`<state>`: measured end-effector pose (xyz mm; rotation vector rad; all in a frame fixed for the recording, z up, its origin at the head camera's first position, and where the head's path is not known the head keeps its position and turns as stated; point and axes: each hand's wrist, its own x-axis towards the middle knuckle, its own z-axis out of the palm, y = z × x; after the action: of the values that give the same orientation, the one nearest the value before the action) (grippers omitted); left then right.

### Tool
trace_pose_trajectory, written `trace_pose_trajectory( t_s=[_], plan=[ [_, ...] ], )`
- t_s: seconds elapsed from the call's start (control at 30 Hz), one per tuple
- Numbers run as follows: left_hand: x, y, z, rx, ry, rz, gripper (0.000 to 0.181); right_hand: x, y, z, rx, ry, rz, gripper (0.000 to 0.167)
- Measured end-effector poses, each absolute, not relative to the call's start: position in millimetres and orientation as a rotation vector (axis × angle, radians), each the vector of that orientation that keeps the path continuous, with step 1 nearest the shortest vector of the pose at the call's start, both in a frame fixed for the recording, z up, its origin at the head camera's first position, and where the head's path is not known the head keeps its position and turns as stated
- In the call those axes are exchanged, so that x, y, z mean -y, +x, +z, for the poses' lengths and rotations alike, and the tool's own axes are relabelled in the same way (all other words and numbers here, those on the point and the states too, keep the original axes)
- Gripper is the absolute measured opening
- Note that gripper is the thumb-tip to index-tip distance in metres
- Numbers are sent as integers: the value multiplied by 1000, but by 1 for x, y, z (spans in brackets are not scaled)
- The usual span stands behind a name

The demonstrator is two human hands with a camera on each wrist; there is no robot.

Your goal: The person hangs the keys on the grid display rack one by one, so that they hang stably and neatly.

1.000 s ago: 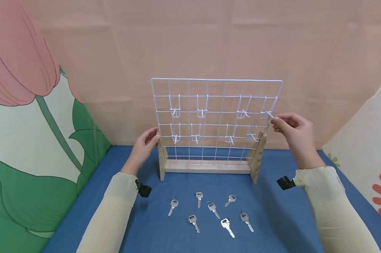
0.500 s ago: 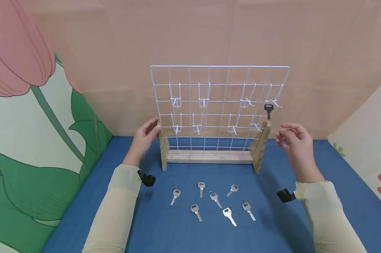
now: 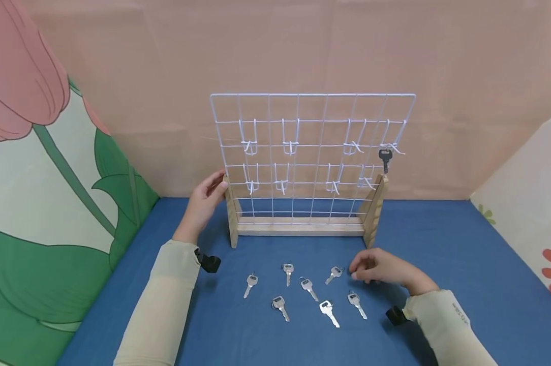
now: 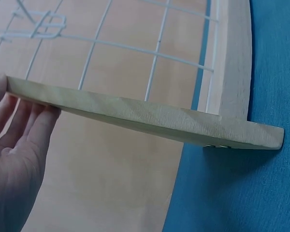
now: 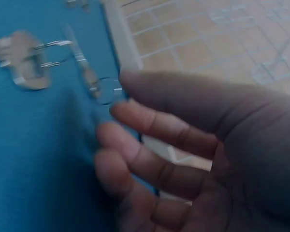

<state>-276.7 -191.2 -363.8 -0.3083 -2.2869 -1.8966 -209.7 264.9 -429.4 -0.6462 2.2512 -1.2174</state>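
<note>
A white wire grid rack (image 3: 321, 94) with several hooks stands in a wooden frame. My left hand (image 3: 201, 206) holds the top of the frame's left wooden post (image 4: 135, 113), thumb on one side and fingers on the other. One key with a black head (image 3: 385, 155) hangs from the upper right hook. Down at the blue cloth, my right hand (image 3: 387, 268) holds nothing, its fingers loosely bent. Just left of its fingertips lies a silver key (image 3: 334, 274) with a ring. The right wrist view is blurred; a gap shows between that hand and the key's ring (image 5: 106, 91).
Several more silver keys lie on the blue cloth (image 3: 239, 340) in front of the rack, among them a key (image 3: 329, 313) nearest me and a key (image 3: 357, 305) at the right. Behind the rack hangs a beige backdrop (image 3: 275, 46). Flower-printed panels stand at both sides.
My right hand let go of the black-headed key, which now hangs on the upper right hook. That hand then came down and left to the keys. The left hand stays on the post.
</note>
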Motion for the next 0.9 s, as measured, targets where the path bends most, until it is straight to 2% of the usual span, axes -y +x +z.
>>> trace_pose_trajectory(
  t_s=[0.2,0.9],
  plan=[
    [192,-278,-363,2300,-275,-1853,57,-259,-207,-438,-2169,-802,-1179,21],
    [191,-279,-366,2311,-340,-1815,56,-256,-200,-435,-2233,-744,-1060,6]
  ],
)
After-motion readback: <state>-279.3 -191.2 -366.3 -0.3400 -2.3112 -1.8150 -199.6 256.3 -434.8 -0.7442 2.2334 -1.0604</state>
